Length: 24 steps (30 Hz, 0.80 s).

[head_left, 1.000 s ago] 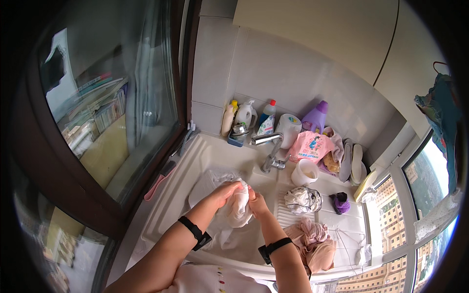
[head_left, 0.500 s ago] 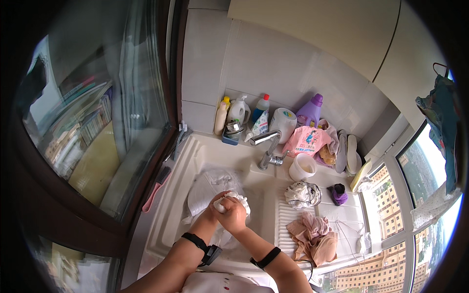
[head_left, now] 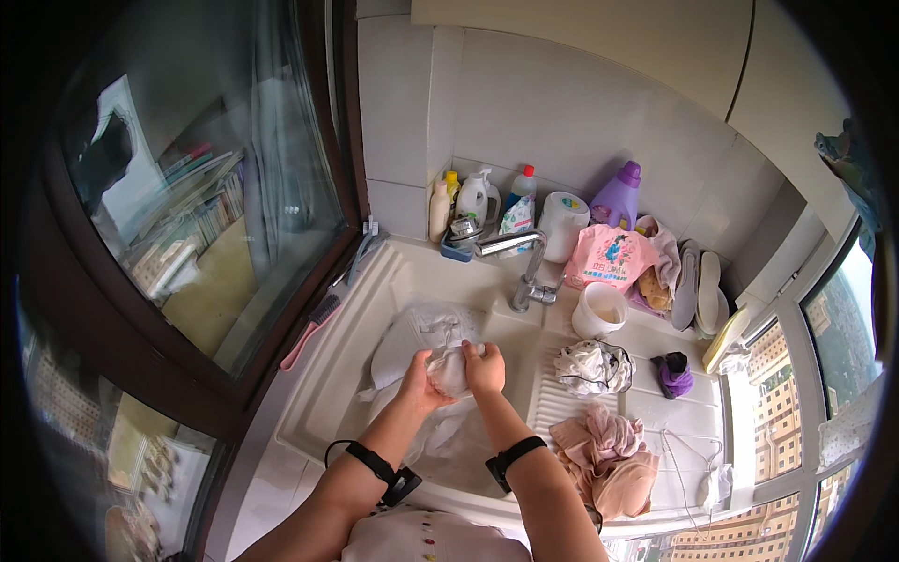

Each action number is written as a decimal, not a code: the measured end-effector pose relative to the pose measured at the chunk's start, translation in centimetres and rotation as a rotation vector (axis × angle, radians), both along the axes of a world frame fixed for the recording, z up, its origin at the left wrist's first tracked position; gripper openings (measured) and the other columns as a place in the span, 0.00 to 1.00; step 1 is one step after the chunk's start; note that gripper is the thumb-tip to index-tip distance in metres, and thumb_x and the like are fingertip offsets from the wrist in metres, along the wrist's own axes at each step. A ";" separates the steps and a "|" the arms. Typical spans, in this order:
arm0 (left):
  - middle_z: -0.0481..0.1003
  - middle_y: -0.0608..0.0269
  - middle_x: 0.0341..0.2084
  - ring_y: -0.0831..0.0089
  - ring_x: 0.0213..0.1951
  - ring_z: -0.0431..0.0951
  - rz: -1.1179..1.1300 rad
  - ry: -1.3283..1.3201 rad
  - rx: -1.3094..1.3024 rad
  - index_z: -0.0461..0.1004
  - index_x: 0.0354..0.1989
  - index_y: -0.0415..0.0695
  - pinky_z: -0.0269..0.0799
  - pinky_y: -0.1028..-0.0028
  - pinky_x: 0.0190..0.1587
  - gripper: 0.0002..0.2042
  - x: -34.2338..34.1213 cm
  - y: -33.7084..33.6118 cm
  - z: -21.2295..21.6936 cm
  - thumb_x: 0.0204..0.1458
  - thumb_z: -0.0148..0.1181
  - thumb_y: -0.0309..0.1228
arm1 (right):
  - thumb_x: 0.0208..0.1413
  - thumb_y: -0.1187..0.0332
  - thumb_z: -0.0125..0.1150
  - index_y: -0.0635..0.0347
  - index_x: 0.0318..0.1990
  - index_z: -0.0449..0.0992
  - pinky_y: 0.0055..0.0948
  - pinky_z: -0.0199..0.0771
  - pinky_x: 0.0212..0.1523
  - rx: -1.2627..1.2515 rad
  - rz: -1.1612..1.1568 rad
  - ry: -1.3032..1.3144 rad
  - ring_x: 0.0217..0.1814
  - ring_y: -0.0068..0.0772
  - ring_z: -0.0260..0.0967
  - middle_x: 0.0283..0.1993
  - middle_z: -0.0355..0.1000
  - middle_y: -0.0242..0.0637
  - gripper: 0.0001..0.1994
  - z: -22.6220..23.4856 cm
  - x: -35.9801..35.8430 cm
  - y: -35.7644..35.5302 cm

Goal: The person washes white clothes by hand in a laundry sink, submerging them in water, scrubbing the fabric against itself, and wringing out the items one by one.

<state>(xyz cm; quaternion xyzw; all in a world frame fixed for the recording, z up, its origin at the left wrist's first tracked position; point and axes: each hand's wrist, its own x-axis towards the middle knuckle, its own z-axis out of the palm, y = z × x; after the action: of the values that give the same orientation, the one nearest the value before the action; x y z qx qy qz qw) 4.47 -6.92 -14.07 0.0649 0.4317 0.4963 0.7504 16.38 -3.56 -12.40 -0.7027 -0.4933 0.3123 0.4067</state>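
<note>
Both hands are bunched together over the white sink (head_left: 309,393), left hand (head_left: 419,382) and right hand (head_left: 484,367) clamped tight on a wad of wet white cloth (head_left: 449,372), probably so it can be rubbed against itself. The rest of the fabric trails down into the basin. More crumpled laundry (head_left: 592,365) waits on the ribbed drainboard (head_left: 554,405) to the right, and detergent bottles (head_left: 615,196) line the far wall, near the faucet (head_left: 526,272).

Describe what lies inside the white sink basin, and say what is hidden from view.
Inside the sink lies wet white cloth. The left hand and right hand grip a bunched part of it. The drain and basin floor beneath are covered.
</note>
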 end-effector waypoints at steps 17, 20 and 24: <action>0.71 0.57 0.39 0.64 0.42 0.72 0.173 0.063 0.001 0.68 0.44 0.44 0.67 0.59 0.45 0.21 -2.6 -3.0 1.1 0.52 0.41 0.46 | 0.41 0.58 0.57 0.62 0.38 0.73 0.37 0.68 0.40 0.088 0.335 0.035 0.39 0.50 0.70 0.34 0.72 0.51 0.19 1.9 -3.3 -3.3; 0.70 0.55 0.43 0.62 0.46 0.71 -0.057 -0.005 0.172 0.65 0.47 0.38 0.67 0.61 0.49 0.21 -4.4 -0.3 -0.1 0.51 0.46 0.42 | 0.42 0.57 0.56 0.63 0.40 0.72 0.35 0.67 0.44 -0.020 0.202 0.021 0.42 0.49 0.69 0.35 0.71 0.54 0.21 1.5 -1.5 -1.2; 0.61 0.50 0.52 0.56 0.53 0.63 -0.260 0.221 -0.128 0.60 0.51 0.38 0.54 0.46 0.55 0.27 -3.4 1.4 3.9 0.48 0.47 0.46 | 0.43 0.56 0.56 0.60 0.43 0.72 0.35 0.66 0.46 -0.148 -0.031 -0.015 0.45 0.47 0.68 0.43 0.71 0.48 0.21 -2.0 2.7 1.3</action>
<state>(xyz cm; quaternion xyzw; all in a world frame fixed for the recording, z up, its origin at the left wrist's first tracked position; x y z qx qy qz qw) 1.05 -5.54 -10.18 0.1266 0.5300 0.3564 0.7590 19.05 -2.29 -14.40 -0.7406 -0.4612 0.3362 0.3546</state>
